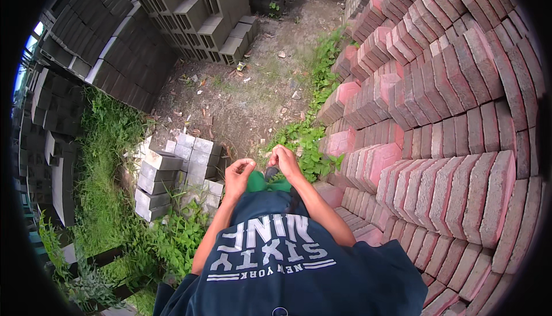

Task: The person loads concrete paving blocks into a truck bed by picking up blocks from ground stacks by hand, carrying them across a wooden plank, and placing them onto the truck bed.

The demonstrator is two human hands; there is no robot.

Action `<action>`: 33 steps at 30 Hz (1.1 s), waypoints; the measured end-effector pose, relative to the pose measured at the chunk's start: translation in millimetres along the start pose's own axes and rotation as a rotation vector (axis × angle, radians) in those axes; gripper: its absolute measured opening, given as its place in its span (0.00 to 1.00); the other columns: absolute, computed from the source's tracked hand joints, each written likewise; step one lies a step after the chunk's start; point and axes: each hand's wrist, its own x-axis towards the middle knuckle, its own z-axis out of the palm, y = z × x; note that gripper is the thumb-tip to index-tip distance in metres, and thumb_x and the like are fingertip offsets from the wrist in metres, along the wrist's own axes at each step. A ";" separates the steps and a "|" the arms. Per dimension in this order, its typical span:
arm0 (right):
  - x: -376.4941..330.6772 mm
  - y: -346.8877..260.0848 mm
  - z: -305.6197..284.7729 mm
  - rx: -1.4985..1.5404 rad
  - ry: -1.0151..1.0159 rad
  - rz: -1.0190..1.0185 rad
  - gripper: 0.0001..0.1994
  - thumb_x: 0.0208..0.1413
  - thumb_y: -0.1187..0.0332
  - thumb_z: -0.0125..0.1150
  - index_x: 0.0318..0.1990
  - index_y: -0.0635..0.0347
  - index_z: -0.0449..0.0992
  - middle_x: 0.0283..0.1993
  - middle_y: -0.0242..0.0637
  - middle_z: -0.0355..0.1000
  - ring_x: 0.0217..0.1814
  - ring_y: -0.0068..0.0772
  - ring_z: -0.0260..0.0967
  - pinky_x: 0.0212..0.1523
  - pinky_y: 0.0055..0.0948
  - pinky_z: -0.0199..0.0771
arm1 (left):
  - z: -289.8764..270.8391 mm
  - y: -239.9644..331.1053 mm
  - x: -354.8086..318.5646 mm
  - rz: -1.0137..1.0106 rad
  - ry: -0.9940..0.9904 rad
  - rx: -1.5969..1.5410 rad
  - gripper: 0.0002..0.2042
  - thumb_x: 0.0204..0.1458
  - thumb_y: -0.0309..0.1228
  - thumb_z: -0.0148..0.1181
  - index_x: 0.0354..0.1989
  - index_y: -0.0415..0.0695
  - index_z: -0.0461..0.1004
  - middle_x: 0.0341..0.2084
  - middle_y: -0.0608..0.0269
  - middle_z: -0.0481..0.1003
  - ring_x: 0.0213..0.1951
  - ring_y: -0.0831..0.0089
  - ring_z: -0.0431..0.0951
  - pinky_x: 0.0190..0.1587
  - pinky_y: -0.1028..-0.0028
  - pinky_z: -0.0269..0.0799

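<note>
Both my hands are raised in front of my body, a short gap apart. My left hand (238, 175) is closed in a pinch, thumb against the curled fingertips. My right hand (283, 159) is curled into a loose fist, knuckles up. Anything between the fingers of either hand is too small or hidden to make out. Just below the hands show green clothing (257, 182) and a dark shoe (270, 172). Neither hand touches the bricks or blocks around me.
Reddish paving bricks (443, 195) stand in tall rows along the right. Small grey blocks (192, 155) are piled at the left, beside grass (109, 143). Hollow concrete blocks (195, 14) are stacked farther off. A dirt path (259, 80) with scattered litter runs between, edged by leafy weeds (313, 132).
</note>
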 end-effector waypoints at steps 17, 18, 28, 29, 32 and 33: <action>380.2 -116.1 -82.5 -0.008 0.217 -0.166 0.07 0.60 0.67 0.50 0.37 0.61 0.72 0.35 0.35 0.73 0.32 0.21 0.69 0.34 0.23 0.70 | 93.8 79.4 473.7 0.069 -0.411 0.061 0.10 0.50 0.22 0.42 0.22 0.38 0.71 0.31 0.58 0.76 0.32 0.77 0.70 0.37 0.78 0.66; 406.4 -130.9 -88.9 0.037 0.270 -0.159 0.09 0.59 0.69 0.44 0.34 0.62 0.71 0.30 0.33 0.72 0.31 0.23 0.68 0.33 0.24 0.69 | 104.3 92.2 507.7 0.120 -0.453 0.098 0.10 0.50 0.22 0.43 0.22 0.37 0.71 0.31 0.59 0.76 0.31 0.77 0.70 0.37 0.78 0.65; 578.3 -233.3 -135.3 0.274 0.459 -0.197 0.10 0.55 0.70 0.40 0.23 0.59 0.62 0.19 0.33 0.61 0.23 0.26 0.61 0.29 0.26 0.65 | 190.7 168.6 728.4 0.114 -0.597 0.161 0.03 0.50 0.22 0.59 0.31 0.40 0.72 0.32 0.66 0.76 0.33 0.82 0.72 0.37 0.79 0.69; 597.1 -239.4 -143.6 0.240 0.473 -0.153 0.09 0.55 0.71 0.40 0.23 0.59 0.62 0.19 0.33 0.61 0.22 0.25 0.61 0.29 0.26 0.65 | 199.8 167.4 746.3 0.100 -0.589 0.164 0.03 0.49 0.22 0.59 0.30 0.41 0.71 0.32 0.66 0.76 0.33 0.82 0.72 0.38 0.79 0.69; 673.5 -254.6 -177.4 0.209 0.447 -0.134 0.12 0.58 0.66 0.42 0.24 0.60 0.66 0.19 0.31 0.64 0.21 0.22 0.62 0.26 0.24 0.66 | 227.6 171.5 803.2 0.027 -0.579 0.115 0.05 0.48 0.22 0.61 0.31 0.41 0.71 0.34 0.64 0.75 0.36 0.80 0.73 0.42 0.78 0.69; 701.1 -262.0 -185.3 0.181 0.412 -0.103 0.13 0.60 0.65 0.44 0.24 0.59 0.66 0.19 0.30 0.65 0.21 0.21 0.63 0.26 0.24 0.66 | 232.2 171.9 825.2 0.040 -0.545 0.128 0.05 0.48 0.22 0.62 0.31 0.41 0.71 0.33 0.65 0.75 0.35 0.81 0.73 0.41 0.79 0.69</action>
